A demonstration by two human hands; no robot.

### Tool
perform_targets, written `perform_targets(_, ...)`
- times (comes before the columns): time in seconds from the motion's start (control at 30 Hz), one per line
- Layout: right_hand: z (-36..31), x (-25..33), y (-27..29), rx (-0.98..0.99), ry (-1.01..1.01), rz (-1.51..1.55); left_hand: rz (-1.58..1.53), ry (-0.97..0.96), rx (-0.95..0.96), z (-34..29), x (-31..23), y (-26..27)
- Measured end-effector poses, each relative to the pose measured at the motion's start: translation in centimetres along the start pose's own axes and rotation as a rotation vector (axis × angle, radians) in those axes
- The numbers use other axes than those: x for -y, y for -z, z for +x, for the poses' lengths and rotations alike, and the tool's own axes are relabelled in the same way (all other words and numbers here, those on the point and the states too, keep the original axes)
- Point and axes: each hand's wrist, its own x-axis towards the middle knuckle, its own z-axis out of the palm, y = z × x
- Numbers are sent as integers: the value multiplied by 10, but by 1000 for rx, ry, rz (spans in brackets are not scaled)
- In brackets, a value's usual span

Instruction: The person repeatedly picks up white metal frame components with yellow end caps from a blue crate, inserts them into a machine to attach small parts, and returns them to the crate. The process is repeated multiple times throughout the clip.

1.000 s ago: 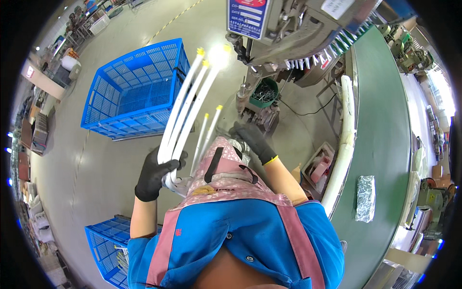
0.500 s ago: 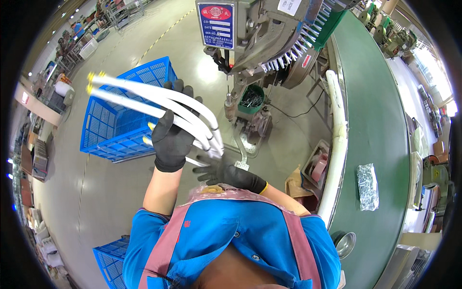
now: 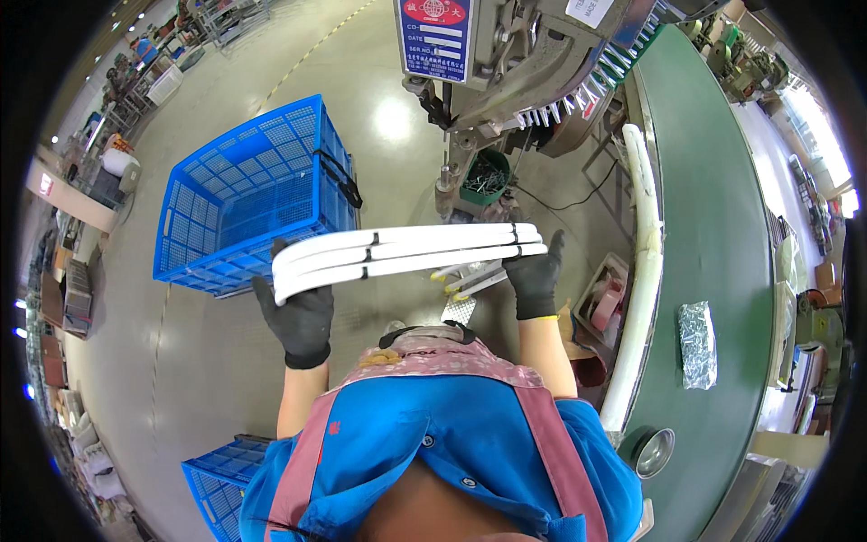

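Note:
Both my hands wear black gloves. Between them, in front of my apron, I hold several curved white tubes [image 3: 442, 237] lying side by side, with small black pieces across them. My left hand [image 3: 305, 323] grips their left end, its fingers partly behind the tubes. At the other end my right hand [image 3: 535, 280] is closed round them, with the fingertips partly hidden. Below the tubes, thinner pale legs with yellow tips [image 3: 452, 275] show near my right hand; how they join the tubes is hidden.
A blue crate [image 3: 164, 269] stands on the floor at left, another blue crate [image 3: 212, 483] at lower left. Ahead is a riveting machine [image 3: 506, 54] with a green bin [image 3: 470, 194] of metal pieces. A green conveyor belt [image 3: 713, 208] at right carries a plastic bag of metal pieces [image 3: 697, 348].
The tubes have turned from pointing up and left to lying crosswise before me. My right hand has moved from beneath them to grip their right end; my left hand now holds the left end.

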Motion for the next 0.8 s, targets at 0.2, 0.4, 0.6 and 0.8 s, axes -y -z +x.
perform_targets(0.2,17,-68,-30,-12,57,-181,1291,849,-436,-51,-32,1)
perform_targets(0.4,-7,-180,-9,137,-464,-181,1678,525,-136,-18,-31,18)
perform_targets(0.6,-47,-185,4,490,-470,-1444,1448,1371,221,53,10,82)
perform_targets(0.8,-49,-161,-9,1014,-425,-1604,1180,1152,74,33,5,80)
